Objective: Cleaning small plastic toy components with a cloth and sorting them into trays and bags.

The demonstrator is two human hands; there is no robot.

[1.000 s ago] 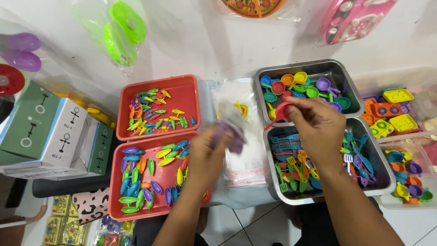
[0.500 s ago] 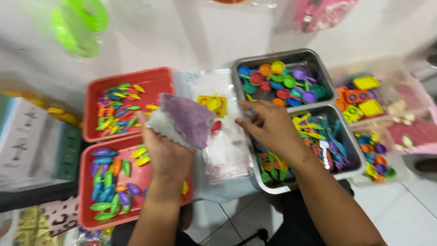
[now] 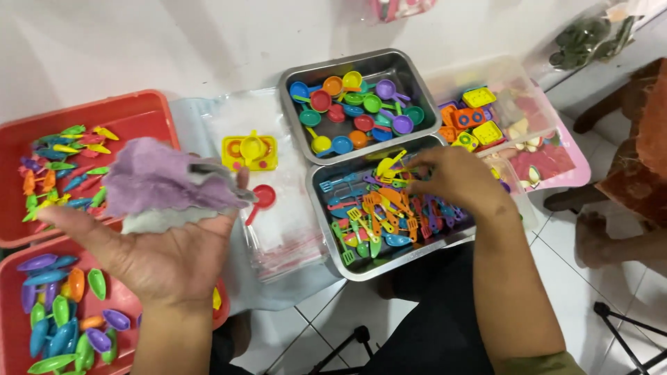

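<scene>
**Left hand lifted with the purple cloth, right hand down in the utensil tray**

Since a moment ago the left hand (image 3: 163, 260) has come up palm-up and spread, so the purple cloth (image 3: 163, 182) now lies flat across its fingers instead of bunched in front of the red trays. Grip there is loose: fingers stretched out, thumb laid over the cloth's right edge, nothing squeezed.

Right hand (image 3: 458, 179) has shifted from the upper metal tray to the lower one. Its fingers are curled down into the pile, pinching at a yellow toy utensil (image 3: 389, 167) at about 9 o'clock from the knuckles. Can't tell how firm that pinch is.

Working outward:
- lower metal tray (image 3: 333, 260), full of small toy spatulas and forks in mixed colours
- upper metal tray (image 3: 399, 59) at 12 o'clock from it, touching it, holding little toy pans and ladles
- stack of clear plastic bags (image 3: 278, 229) between the hands, with a yellow toy stove (image 3: 249, 151) and a red toy spoon (image 3: 260, 200) on top
- two red trays (image 3: 149, 107) at 9 o'clock, loaded with small boat-shaped pieces
- clear plastic box (image 3: 517, 90) at 3 o'clock of the metal trays, with yellow and orange toy pieces inside
</scene>
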